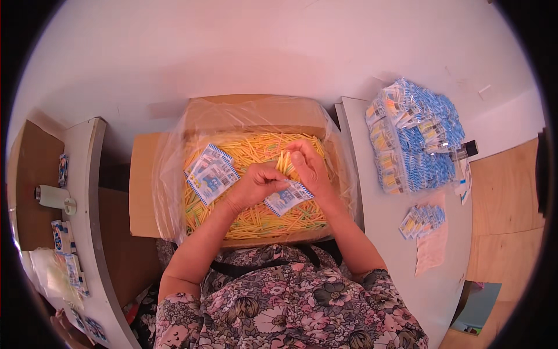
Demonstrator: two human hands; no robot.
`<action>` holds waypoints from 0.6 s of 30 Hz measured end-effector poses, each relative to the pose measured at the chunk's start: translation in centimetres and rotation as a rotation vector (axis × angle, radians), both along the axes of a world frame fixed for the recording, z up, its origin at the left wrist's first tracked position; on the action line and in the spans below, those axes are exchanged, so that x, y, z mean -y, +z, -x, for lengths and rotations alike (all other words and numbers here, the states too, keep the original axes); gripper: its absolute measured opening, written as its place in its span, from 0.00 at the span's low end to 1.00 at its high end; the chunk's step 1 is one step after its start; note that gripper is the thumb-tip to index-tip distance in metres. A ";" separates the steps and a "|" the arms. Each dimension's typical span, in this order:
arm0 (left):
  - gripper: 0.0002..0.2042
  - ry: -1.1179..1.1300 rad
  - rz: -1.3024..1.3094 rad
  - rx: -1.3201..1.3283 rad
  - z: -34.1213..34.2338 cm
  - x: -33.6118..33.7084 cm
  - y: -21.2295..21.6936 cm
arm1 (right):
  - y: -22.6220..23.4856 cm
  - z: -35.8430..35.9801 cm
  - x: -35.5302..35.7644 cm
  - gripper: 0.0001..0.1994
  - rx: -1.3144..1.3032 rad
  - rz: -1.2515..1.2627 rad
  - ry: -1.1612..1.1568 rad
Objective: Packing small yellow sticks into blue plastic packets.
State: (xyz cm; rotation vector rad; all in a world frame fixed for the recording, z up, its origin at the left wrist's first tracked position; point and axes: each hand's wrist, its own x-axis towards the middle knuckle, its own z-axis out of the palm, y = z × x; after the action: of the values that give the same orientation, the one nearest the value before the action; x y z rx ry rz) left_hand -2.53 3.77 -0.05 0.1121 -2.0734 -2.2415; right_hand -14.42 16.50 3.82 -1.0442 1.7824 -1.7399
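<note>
Over an open cardboard box (pixel 145 192) full of thin yellow, orange and green sticks (pixel 261 224), my two hands meet at the fingertips. My right hand (pixel 312 174) grips a small bundle of yellow sticks (pixel 284 163) that stands up between the fingers. My left hand (pixel 256 185) is closed in a pinch just below the bundle; what it pinches is hidden. Directly under the hands is a clear packet with blue striped edges (pixel 288 199), and I cannot tell whether a hand touches it. A similar blue-and-white packet (pixel 212 173) lies on the sticks to the left.
Clear plastic lining (pixel 168 192) drapes over the box sides. On the right-hand table (pixel 383 256) stand a large bag of filled packets (pixel 412 136), a small fanned pile of packets (pixel 422 221) and a pink cloth (pixel 430 253). The left shelf holds a white cylindrical thing (pixel 53 198) and several packets.
</note>
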 end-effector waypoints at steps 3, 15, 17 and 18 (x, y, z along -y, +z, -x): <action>0.04 0.037 0.215 -0.162 0.3 -0.5 0.6 | 2.5 0.3 -0.1 0.13 -0.249 -0.266 -0.047; 0.04 0.067 -0.160 -0.002 0.6 0.1 -0.7 | 1.7 1.0 -4.3 0.08 -0.153 -0.227 -0.336; 0.03 0.087 -0.118 -0.023 0.4 0.7 -1.0 | 0.6 -0.1 -7.0 0.07 -0.410 -0.436 -0.096; 0.03 0.105 -0.075 -0.044 0.4 0.7 -1.2 | -0.3 -1.0 -7.9 0.07 -0.410 -0.439 -0.096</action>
State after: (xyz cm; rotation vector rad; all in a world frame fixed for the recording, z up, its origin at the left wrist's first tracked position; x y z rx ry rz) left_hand -2.96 3.03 -1.21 0.1707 -1.9159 -2.2391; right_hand -13.43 24.40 3.54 -1.1878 2.3600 -1.1464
